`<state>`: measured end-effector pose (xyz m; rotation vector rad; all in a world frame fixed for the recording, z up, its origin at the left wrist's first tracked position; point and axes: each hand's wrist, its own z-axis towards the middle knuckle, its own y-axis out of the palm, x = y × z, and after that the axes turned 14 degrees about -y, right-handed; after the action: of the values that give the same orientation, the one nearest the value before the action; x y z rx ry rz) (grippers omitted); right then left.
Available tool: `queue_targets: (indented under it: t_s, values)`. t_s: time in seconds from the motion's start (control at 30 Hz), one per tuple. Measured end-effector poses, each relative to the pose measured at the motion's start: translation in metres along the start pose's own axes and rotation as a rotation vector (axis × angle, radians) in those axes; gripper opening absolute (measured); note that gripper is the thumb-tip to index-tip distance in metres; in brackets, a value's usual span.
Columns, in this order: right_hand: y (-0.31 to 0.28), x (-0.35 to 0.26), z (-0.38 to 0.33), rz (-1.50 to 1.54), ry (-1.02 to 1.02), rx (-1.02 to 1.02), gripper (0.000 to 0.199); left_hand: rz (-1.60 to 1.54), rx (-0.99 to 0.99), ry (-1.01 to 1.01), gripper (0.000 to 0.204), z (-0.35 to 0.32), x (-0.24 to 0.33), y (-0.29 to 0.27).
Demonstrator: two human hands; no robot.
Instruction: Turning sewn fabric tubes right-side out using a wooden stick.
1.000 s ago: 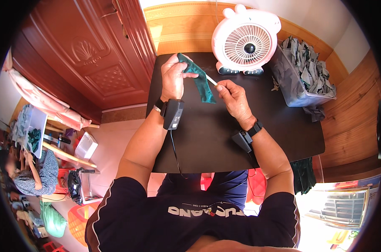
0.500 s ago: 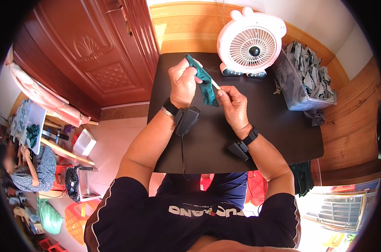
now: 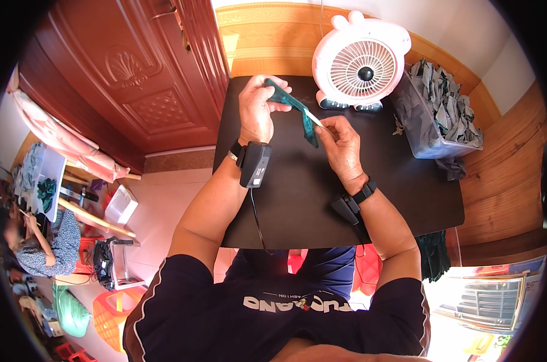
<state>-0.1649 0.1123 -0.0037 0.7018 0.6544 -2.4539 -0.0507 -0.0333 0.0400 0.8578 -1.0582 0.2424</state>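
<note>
My left hand (image 3: 256, 114) pinches the upper end of a narrow dark-green fabric piece (image 3: 288, 101) between thumb and fingers, above the far part of the dark table. The cloth's other end hangs free, folding downward. My right hand (image 3: 342, 145) grips a thin white stick (image 3: 313, 117) between thumb and forefinger. The stick's far end meets the fabric near its middle; whether it sits inside the cloth or against it I cannot tell. Both wrists carry black strapped devices.
A pink-and-white fan (image 3: 363, 67) stands at the table's (image 3: 297, 199) back edge. Right of it, a clear plastic bin (image 3: 427, 136) is heaped with grey-green fabric pieces. Dark-green cloth (image 3: 434, 256) hangs by the table's right edge. Another person (image 3: 50, 241) sits at the far left.
My left hand has turned and its fingers have opened out somewhat, still on the cloth. The fabric has become narrower and folded over the stick. My right hand shifted slightly right.
</note>
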Motion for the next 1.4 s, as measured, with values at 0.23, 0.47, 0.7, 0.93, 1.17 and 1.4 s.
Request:
queue_targets:
  t_s: [0.23, 0.47, 0.7, 0.93, 1.17, 1.4]
  values:
    - [-0.003, -0.012, 0.003, -0.069, -0.035, 0.031, 0.007, 0.019, 0.098, 0.037, 0.018, 0.000, -0.008, -0.005]
    - [-0.004, -0.020, 0.002, 0.405, 0.237, -0.177, 0.015, 0.024, 0.135, 0.115, 0.013, -0.005, -0.004, -0.004]
    - [-0.009, -0.021, 0.005, 0.846, 0.645, -0.388, 0.021, 0.016, 0.132, 0.079, 0.016, -0.002, -0.007, 0.000]
    - [0.003, -0.016, -0.004, 0.478, 0.358, -0.257, 0.010, 0.026, 0.192, 0.095, 0.016, 0.001, -0.004, -0.006]
    - [0.006, 0.001, -0.008, 0.305, 0.286, -0.151, 0.016, 0.004, 0.118, 0.133, 0.013, 0.003, -0.008, -0.006]
    - [0.007, -0.007, -0.006, 0.309, 0.125, -0.120, 0.019, -0.007, 0.084, 0.117, 0.015, -0.002, -0.015, -0.002]
